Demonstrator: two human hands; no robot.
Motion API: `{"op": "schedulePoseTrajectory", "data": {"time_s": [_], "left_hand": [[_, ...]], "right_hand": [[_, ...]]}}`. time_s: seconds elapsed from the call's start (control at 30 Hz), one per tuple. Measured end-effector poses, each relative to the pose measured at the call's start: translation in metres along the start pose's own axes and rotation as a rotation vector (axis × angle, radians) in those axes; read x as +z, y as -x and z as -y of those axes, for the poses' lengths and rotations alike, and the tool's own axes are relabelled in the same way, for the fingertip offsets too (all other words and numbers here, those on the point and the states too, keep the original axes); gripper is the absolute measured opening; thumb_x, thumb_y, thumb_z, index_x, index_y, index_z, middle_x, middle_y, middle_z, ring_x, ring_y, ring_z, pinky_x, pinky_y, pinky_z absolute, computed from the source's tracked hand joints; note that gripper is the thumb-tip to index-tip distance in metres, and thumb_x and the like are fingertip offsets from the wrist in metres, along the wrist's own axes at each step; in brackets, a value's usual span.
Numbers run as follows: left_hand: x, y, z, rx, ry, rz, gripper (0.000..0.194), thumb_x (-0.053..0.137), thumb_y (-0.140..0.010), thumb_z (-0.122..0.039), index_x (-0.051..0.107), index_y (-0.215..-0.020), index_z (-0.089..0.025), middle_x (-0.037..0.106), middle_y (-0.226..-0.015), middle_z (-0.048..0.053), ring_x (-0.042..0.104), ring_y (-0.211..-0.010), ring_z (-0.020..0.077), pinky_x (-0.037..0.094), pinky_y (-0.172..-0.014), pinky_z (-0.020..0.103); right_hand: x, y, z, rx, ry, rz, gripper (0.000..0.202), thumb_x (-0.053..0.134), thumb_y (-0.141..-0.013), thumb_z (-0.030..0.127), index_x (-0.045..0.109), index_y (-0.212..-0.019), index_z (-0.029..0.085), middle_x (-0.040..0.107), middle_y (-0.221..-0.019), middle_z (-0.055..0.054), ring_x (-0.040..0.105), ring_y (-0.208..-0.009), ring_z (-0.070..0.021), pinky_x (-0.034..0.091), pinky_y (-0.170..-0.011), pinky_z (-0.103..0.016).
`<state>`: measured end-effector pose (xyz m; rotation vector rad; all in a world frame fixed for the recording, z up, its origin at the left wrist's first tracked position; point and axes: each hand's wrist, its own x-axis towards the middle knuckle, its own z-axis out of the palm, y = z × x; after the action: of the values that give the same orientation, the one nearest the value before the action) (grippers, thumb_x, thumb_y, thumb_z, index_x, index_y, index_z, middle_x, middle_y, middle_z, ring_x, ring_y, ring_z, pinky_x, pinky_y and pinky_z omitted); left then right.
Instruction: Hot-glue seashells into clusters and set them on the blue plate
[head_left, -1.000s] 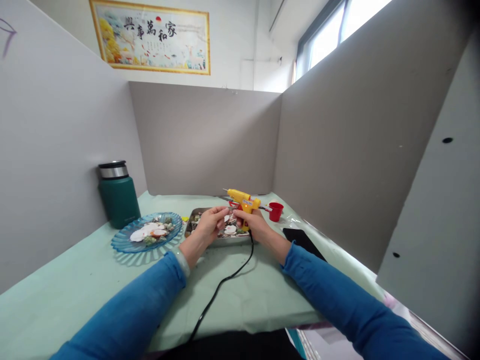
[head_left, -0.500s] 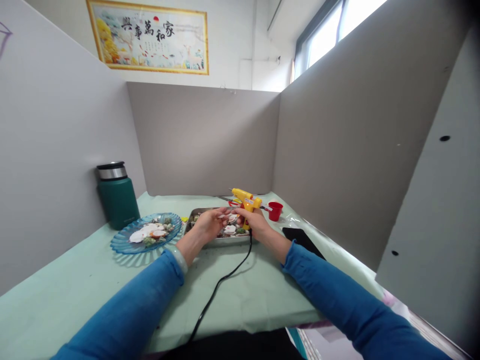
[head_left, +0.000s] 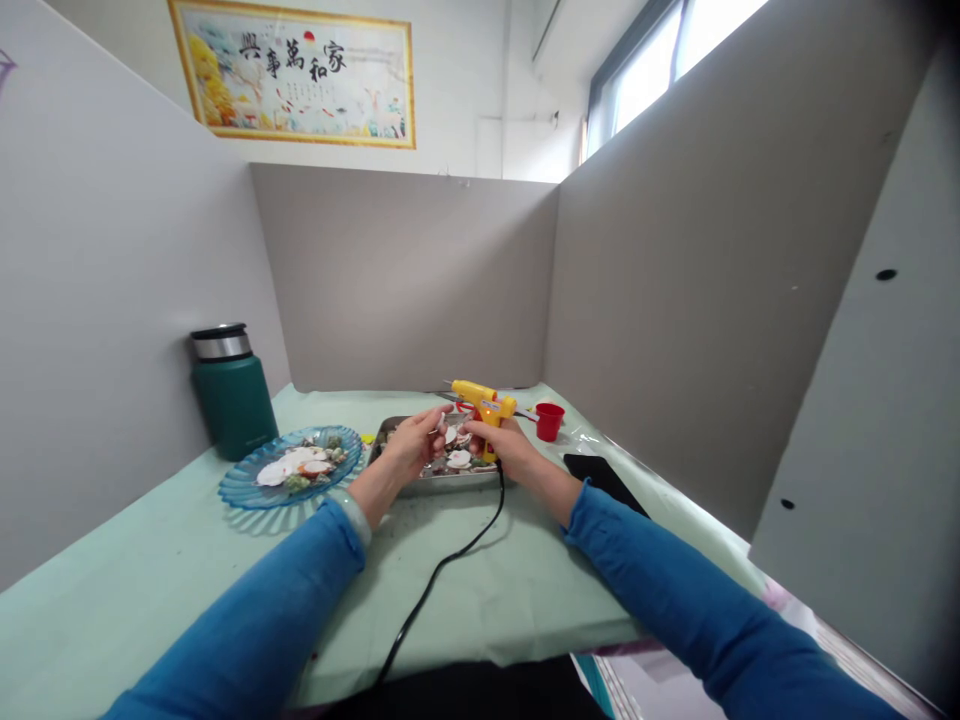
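My right hand (head_left: 501, 442) is wrapped round the handle of a yellow hot glue gun (head_left: 480, 397), whose nozzle points left and away from me. A black cord (head_left: 442, 566) runs from the handle down over the table edge. My left hand (head_left: 414, 442) is closed in a pinch on a small whitish piece, perhaps a shell, too small to name surely. Both hands are above a metal tray (head_left: 442, 484) holding white shells (head_left: 459, 459) and small greenish pieces; the hands hide part of it. The nozzle tip is just above my left fingertips.
A blue glass plate (head_left: 238, 490) with shells lies left, before a green bottle (head_left: 234, 395). Right of the tray are a red cup (head_left: 550, 422) and a black flat phone-like object (head_left: 604, 480). Red-handled scissors (head_left: 463, 407) lie behind the tray. Grey partitions (head_left: 412, 280) enclose the table.
The glue gun has shifted slightly left and tilted flatter in my right hand. My left hand has moved a little left and turned, its fingers now more upright around the small piece.
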<state>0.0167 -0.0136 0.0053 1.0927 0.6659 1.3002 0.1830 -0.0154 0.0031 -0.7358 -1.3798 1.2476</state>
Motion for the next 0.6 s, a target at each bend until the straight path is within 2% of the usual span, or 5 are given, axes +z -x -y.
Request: {"op": "schedulePoseTrajectory", "data": {"time_s": [0.13, 0.37, 0.5, 0.6], "left_hand": [[0.0018, 0.0013, -0.0003, -0.028, -0.004, 0.062, 0.043, 0.080, -0.071, -0.031, 0.063, -0.105, -0.012, 0.051, -0.063, -0.005, 0.044, -0.046, 0.0074, 0.033, -0.039, 0.019], [0.0031, 0.0001, 0.0020, 0.058, -0.108, -0.022, 0.040, 0.086, -0.062, -0.040, 0.064, -0.082, -0.013, 0.054, -0.065, -0.003, 0.043, -0.048, 0.0052, 0.031, -0.042, 0.019], [0.0031, 0.0006, 0.0018, 0.052, -0.138, -0.008, 0.046, 0.088, -0.058, -0.040, 0.072, -0.090, -0.011, 0.053, -0.062, -0.003, 0.045, -0.051, 0.0055, 0.032, -0.045, 0.018], [0.0038, 0.0015, 0.0017, 0.054, -0.148, -0.006, 0.049, 0.088, -0.058, -0.041, 0.076, -0.096, -0.012, 0.059, -0.068, 0.000, 0.048, -0.056, 0.0064, 0.034, -0.048, 0.019]], "right_hand": [[0.0014, 0.0027, 0.0030, 0.010, 0.040, 0.017, 0.023, 0.072, -0.064, 0.031, 0.061, -0.078, 0.016, 0.056, -0.051, 0.004, 0.050, -0.045, -0.0092, 0.038, -0.044, -0.020], [0.0014, 0.0029, 0.0038, 0.008, 0.032, 0.022, 0.023, 0.072, -0.065, 0.032, 0.060, -0.077, 0.017, 0.057, -0.052, 0.004, 0.049, -0.044, -0.0086, 0.039, -0.044, -0.020], [0.0009, 0.0022, 0.0026, 0.014, 0.023, 0.011, 0.024, 0.072, -0.064, 0.032, 0.060, -0.078, 0.016, 0.059, -0.054, 0.003, 0.049, -0.044, -0.0082, 0.039, -0.043, -0.020], [0.0008, 0.0017, 0.0015, 0.009, 0.021, 0.013, 0.023, 0.073, -0.065, 0.032, 0.061, -0.077, 0.016, 0.059, -0.054, 0.003, 0.049, -0.043, -0.0080, 0.038, -0.043, -0.020]]}}
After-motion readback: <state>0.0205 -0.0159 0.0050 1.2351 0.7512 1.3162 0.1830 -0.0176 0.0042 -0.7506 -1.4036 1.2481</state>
